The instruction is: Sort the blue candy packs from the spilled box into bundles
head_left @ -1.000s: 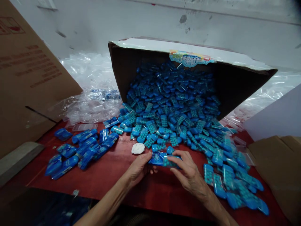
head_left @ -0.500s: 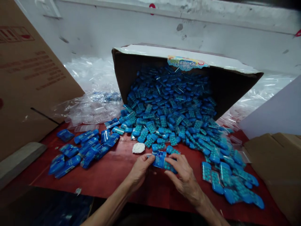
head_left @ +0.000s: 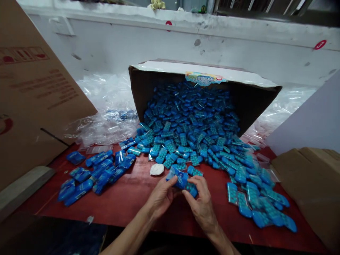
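My left hand (head_left: 162, 196) and my right hand (head_left: 200, 203) meet over the red table (head_left: 138, 202), both closed on a small blue packet (head_left: 180, 178) held between their fingertips. Under my right fingers a blue tablet case (head_left: 192, 189) shows partly. Behind them a tipped cardboard box (head_left: 247, 102) spills a heap of blue tablet cases (head_left: 191, 131) onto the table. A white lump (head_left: 157, 169) lies just left of the hands.
A pile of wrapped blue packets (head_left: 98, 171) lies at the left. Clear plastic bags (head_left: 103, 120) sit behind it. Large cardboard boxes stand at the far left (head_left: 32, 99) and the right (head_left: 313, 184). A white wall (head_left: 132, 46) runs along the back.
Both hands drew slightly nearer to me and closer together; the blue packet between them has tilted up. The camera has tipped upward, showing more wall.
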Tool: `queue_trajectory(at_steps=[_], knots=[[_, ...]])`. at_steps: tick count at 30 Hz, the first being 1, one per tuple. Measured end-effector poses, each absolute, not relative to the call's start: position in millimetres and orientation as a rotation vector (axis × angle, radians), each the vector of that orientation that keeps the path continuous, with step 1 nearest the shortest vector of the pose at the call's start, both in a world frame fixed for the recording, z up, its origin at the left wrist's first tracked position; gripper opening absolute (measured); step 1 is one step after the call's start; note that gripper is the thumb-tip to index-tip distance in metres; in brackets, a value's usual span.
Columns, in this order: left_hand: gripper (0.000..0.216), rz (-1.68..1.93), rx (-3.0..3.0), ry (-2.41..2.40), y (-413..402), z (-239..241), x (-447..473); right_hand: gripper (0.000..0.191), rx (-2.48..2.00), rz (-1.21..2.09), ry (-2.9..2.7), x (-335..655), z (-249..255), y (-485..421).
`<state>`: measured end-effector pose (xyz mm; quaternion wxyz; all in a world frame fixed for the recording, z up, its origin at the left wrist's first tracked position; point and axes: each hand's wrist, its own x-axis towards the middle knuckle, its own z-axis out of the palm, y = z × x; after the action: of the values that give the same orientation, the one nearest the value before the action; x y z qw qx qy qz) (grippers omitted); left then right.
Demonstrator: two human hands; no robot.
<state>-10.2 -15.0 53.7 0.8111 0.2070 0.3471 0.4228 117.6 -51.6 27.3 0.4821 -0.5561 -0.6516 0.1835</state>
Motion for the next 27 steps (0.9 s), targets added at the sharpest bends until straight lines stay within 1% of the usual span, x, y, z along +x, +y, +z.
queue_trajectory(at_steps=[2,4,8,10,12,15,17,22,24,27], knots=[[0.019,0.931,0.434,0.714,-17.7,53.4,-4.5,0.024,-1.368,0.387,-1.597,112.3,29.3,-52.4],[0.016,0.940,0.406,0.719,-17.6,52.9,-4.1,0.026,-1.355,0.455,-1.599,109.9,35.0,-52.5],[0.017,0.838,0.353,0.757,-12.4,50.9,-16.5,0.029,-1.161,0.986,-1.587,119.9,46.0,-49.2],[0.019,0.796,0.355,0.735,-11.8,49.7,-21.4,0.031,-1.087,1.151,-1.493,126.8,44.7,-46.5],[0.021,0.776,0.364,0.693,-13.6,49.4,-22.4,0.040,-1.067,1.231,-1.345,130.9,39.6,-43.4],[0.023,0.727,0.385,0.610,-17.4,51.7,-20.2,0.063,-1.046,1.412,-1.180,132.7,34.6,-38.5],[0.022,0.685,0.395,0.554,-19.1,53.9,-19.3,0.070,-1.002,1.543,-1.149,133.7,37.1,-35.8],[0.018,0.631,0.395,0.482,-22.0,53.9,-19.6,0.073,-0.859,1.801,-1.145,136.6,49.2,-34.7],[0.018,0.647,0.396,0.478,-24.1,52.3,-18.8,0.073,-0.842,1.810,-1.125,135.2,48.2,-36.5],[0.018,0.695,0.386,0.497,-27.8,49.9,-16.9,0.065,-0.889,1.743,-1.098,130.6,41.3,-41.0]])
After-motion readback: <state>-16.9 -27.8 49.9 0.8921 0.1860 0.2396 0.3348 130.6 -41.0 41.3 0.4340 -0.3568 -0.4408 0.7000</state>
